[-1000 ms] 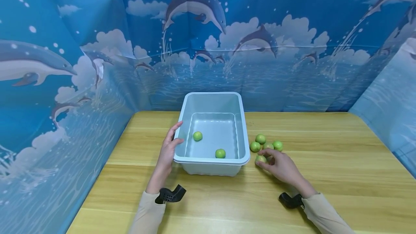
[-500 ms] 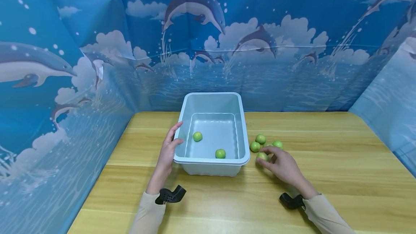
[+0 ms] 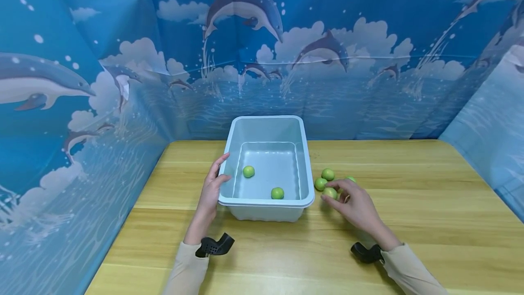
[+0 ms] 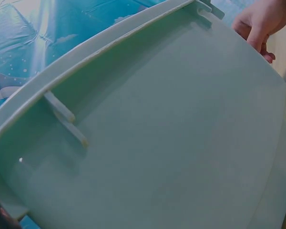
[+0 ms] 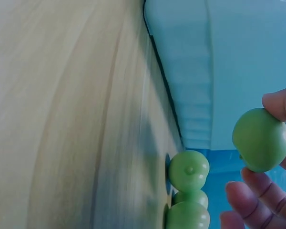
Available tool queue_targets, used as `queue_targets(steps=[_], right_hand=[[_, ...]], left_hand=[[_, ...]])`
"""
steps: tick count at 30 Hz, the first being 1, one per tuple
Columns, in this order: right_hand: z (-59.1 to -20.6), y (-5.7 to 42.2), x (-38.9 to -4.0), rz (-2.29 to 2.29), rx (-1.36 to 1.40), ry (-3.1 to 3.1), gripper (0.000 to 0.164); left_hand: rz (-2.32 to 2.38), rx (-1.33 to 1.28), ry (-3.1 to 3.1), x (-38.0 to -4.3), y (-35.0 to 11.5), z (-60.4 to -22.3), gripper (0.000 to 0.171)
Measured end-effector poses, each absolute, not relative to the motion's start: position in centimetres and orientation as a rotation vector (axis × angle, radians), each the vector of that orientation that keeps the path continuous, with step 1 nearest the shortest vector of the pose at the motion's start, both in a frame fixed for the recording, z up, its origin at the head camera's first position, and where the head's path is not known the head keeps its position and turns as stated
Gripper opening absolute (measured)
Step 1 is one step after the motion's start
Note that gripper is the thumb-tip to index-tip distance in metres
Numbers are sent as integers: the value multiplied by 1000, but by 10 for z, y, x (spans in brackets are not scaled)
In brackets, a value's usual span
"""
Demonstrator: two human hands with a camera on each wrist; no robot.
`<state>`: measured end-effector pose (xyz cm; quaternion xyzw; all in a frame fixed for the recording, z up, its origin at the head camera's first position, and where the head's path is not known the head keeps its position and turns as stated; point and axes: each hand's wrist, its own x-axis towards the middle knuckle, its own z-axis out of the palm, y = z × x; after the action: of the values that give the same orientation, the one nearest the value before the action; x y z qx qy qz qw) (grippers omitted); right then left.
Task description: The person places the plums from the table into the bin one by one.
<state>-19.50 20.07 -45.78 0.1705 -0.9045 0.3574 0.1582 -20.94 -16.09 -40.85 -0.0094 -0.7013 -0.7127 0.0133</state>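
A pale blue-grey plastic bin (image 3: pixel 266 213) stands mid-table with two green limes inside, one lime (image 3: pixel 248 171) toward the left and another lime (image 3: pixel 277 193) near the front. My left hand (image 3: pixel 209 192) grips the bin's left rim, thumb over the inner side. To the right of the bin, my right hand (image 3: pixel 355 206) pinches a lime (image 5: pixel 261 140) between thumb and fingers, raised off the table in the right wrist view. Just beyond it lie more limes (image 3: pixel 328 174), partly covered by the right hand. The bin's outer wall (image 4: pixel 171 129) fills the left wrist view.
The wooden table (image 3: pixel 409 204) stretches out to the right and in front of the bin. A blue dolphin-print curtain (image 3: pixel 262 94) hangs right behind the table and along both sides. Black camera mounts (image 3: pixel 214 245) sit on both wrists.
My right hand has taken the lime between thumb and fingers and raised it slightly. The left hand and the bin have stayed in place.
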Motion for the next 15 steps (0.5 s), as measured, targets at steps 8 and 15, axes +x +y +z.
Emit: queue_targets(steps=[8, 15], right_hand=[[-453, 197, -192, 1044, 477, -2564, 29], [-449, 194, -191, 1075, 500, -2526, 30]], left_hand=[[-2215, -33, -2190, -209, -161, -408, 54], [-2201, -45, -2198, -210, -161, -409, 55]])
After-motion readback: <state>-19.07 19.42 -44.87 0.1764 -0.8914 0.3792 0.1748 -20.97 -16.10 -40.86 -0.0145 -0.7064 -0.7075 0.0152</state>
